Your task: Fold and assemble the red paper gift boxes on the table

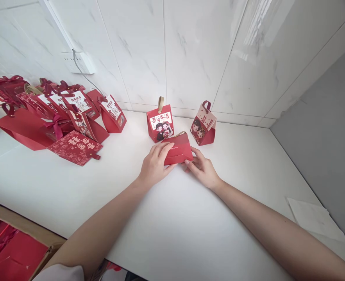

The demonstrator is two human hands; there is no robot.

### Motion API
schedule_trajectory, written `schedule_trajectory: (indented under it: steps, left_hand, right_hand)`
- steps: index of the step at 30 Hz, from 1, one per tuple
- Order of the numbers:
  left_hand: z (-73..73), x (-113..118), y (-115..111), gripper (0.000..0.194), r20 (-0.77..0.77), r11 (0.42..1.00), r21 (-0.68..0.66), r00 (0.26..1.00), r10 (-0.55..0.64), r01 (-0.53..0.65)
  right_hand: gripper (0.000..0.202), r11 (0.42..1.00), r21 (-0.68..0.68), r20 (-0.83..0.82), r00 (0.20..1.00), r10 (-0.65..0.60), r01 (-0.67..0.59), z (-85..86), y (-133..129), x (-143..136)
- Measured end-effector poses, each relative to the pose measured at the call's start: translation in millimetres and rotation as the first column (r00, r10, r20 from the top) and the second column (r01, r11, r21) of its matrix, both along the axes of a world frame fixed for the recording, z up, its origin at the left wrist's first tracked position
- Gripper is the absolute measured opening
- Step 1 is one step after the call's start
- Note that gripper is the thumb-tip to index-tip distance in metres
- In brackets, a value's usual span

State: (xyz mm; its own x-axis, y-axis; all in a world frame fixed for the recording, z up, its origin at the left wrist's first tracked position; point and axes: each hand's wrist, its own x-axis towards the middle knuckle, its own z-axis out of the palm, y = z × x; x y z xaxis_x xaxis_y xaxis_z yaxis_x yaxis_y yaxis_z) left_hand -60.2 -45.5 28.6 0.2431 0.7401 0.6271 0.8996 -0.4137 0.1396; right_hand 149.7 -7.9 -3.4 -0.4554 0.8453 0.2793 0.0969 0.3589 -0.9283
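Between my two hands, just above the white table, is a small red gift box [179,152] with a gold ribbon loop at its far side. My left hand [157,162] wraps over the box's left end, thumb below and fingers on top. At the right end my right hand [203,168] grips a lower corner; some of its fingers are hidden behind the box. Right behind stands a red gift box with a bride-and-groom print [160,123] and a gold loop. Further right, a pink-and-red gift box with a dark red loop [204,125] stands upright.
Many red gift boxes [33,127] crowd the table's left side, one flat patterned box [75,148] in front. A cardboard carton [22,226] with red items is at lower left. White paper [315,218] lies right. A cable hangs from a wall socket [78,62].
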Motion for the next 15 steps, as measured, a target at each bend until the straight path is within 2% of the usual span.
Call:
schedule_trajectory:
  steps: [15]
  left_hand:
    - [-0.9,0.0,0.9,0.061,0.029,1.0,-0.009,0.999,-0.018,0.018]
  right_hand:
    - [0.053,0.999,0.031,0.03,0.999,-0.017,0.016,1.0,-0.5,-0.1]
